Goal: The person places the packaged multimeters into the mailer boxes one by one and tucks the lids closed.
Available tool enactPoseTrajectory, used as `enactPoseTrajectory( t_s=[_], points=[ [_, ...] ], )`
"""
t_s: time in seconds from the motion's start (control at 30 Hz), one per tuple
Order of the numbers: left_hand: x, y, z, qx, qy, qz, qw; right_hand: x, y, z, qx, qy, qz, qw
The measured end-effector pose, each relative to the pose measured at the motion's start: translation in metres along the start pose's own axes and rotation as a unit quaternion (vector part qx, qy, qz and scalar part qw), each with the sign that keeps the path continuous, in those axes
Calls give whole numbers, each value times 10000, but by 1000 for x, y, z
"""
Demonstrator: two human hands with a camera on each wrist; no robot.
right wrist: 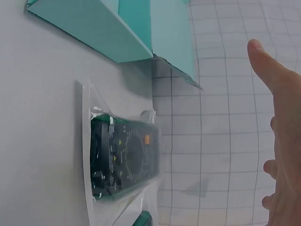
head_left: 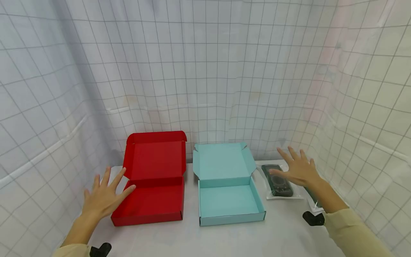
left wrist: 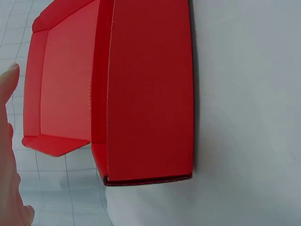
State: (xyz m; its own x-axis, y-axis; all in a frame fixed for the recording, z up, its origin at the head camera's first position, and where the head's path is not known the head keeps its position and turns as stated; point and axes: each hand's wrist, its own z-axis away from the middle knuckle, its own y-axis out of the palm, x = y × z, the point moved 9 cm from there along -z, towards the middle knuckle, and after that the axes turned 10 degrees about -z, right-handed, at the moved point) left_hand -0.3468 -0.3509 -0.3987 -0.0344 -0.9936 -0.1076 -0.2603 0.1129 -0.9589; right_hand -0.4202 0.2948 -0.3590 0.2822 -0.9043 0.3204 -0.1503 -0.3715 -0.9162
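My left hand (head_left: 102, 200) hovers with spread fingers beside the left edge of a red cardboard box (head_left: 154, 200), whose lid stands up at the back. The right hand (head_left: 298, 170), fingers also spread, is raised over a dark multimeter (head_left: 280, 185) in a clear plastic bag. Neither hand holds anything. Between them a light teal box (head_left: 229, 201) lies with its lid folded back; both boxes are empty inside. In the right wrist view the bagged multimeter (right wrist: 127, 157) shows its dial and an orange button.
A second bagged item (head_left: 313, 196), dark green, lies partly hidden under the right forearm. White grid-patterned curtains (head_left: 212, 71) enclose the white table (head_left: 231, 241) at the back and both sides. Black straps (head_left: 313, 218) sit at the wrists.
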Motion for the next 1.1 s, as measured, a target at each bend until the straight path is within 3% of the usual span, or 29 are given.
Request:
enactPoseTrajectory(
  t_s=[0.13, 0.27, 0.37, 0.53, 0.63, 0.8, 0.93, 1.1],
  points=[
    [8, 7, 8, 205, -78, 273, 9994, -16, -5, 5, -38, 94, -197, 9998],
    [12, 20, 19, 499, -319, 1324, 9894, -35, -12, 13, -113, 165, -330, 9993],
    [12, 31, 32, 856, -748, 2260, 9675, -47, -14, 17, -166, 146, -403, 9989],
    [15, 45, 58, 1409, -1654, 3282, 9193, -59, -10, 22, -166, 83, -539, 9984],
    [14, 54, 70, 1381, -1962, 3959, 8864, -70, -10, 27, -167, 156, -723, 9971],
    [14, 64, 79, 1050, -2375, 4714, 8428, -94, -9, 40, -225, 240, -1100, 9934],
    [18, 74, 82, 885, -2573, 4877, 8295, -110, -4, 50, -211, 299, -1256, 9914],
    [20, 85, 85, 879, -2588, 5075, 8172, -126, 1, 58, -165, 507, -1421, 9884]
  ],
)
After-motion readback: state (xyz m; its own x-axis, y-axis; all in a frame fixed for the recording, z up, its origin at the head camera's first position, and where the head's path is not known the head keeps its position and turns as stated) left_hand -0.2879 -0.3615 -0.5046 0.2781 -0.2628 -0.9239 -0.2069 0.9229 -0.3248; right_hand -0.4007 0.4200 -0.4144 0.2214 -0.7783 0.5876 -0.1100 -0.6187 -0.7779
